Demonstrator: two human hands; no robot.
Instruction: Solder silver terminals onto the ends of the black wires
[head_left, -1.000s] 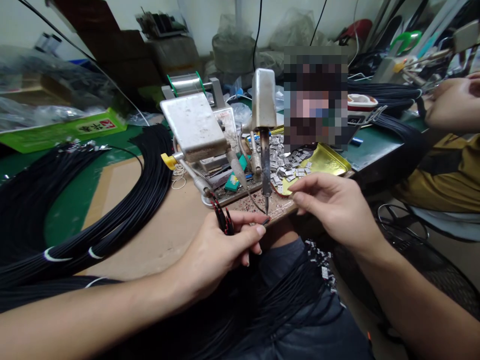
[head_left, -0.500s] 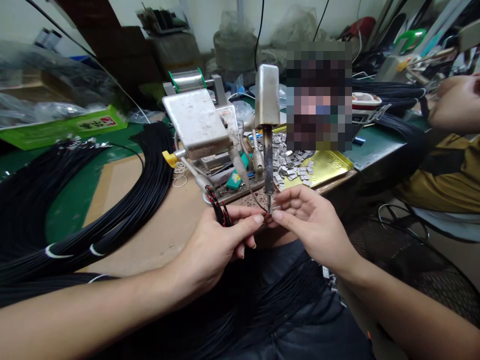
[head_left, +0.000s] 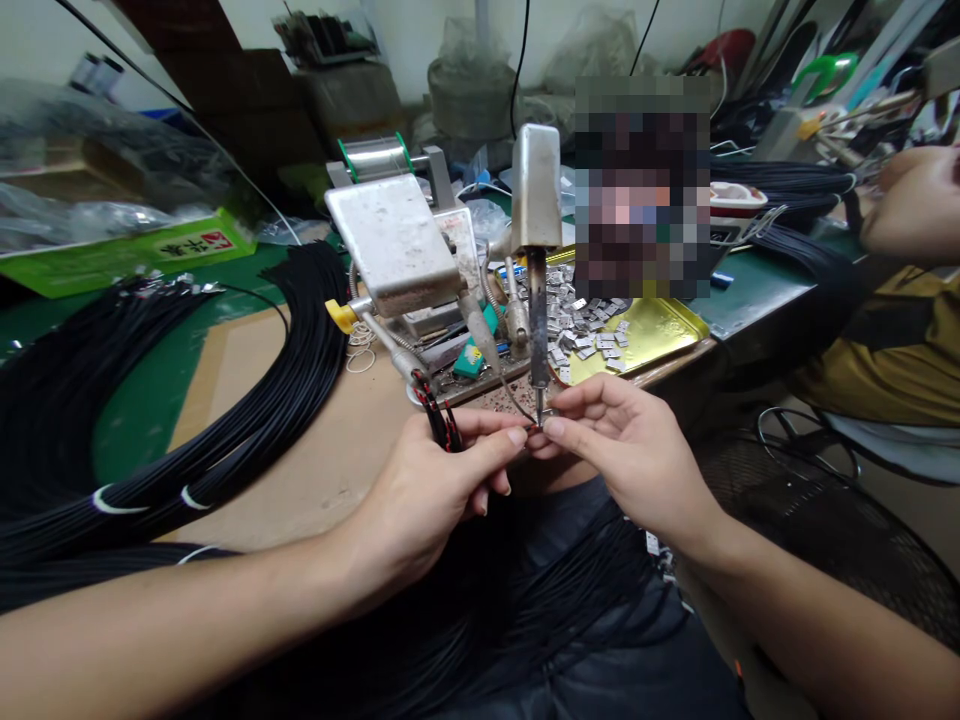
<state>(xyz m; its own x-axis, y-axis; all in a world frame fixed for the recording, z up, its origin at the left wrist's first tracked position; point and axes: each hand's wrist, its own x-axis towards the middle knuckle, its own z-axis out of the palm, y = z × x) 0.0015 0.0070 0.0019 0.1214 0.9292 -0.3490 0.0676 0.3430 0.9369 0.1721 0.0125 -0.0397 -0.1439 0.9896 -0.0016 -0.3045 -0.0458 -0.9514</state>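
Note:
My left hand (head_left: 442, 480) is closed round several black cables (head_left: 442, 425) with red wire ends, and pinches one cable's end between thumb and forefinger. My right hand (head_left: 630, 450) pinches a small metal connector, mostly hidden by the fingertips, right against that wire end. Down between both sets of fingertips points a soldering iron (head_left: 538, 330), held upright in the machine; its tip is at the joint. A thin feed tube (head_left: 510, 385) comes in from the left to the same spot. Small metal connectors (head_left: 585, 325) lie loose in a gold tray (head_left: 667, 325) behind my right hand.
The soldering machine (head_left: 394, 245) with a solder spool (head_left: 375, 157) stands on the bench ahead. Thick bundles of black cable (head_left: 247, 420) lie left on cardboard (head_left: 300, 500); more drape over my lap. Another person's hand (head_left: 911, 205) is at the far right, above a black mesh fan guard (head_left: 810, 530).
Both hands hold nearly the same place under the iron. The right fingertips have shifted very slightly at the joint, and the view has moved a little.

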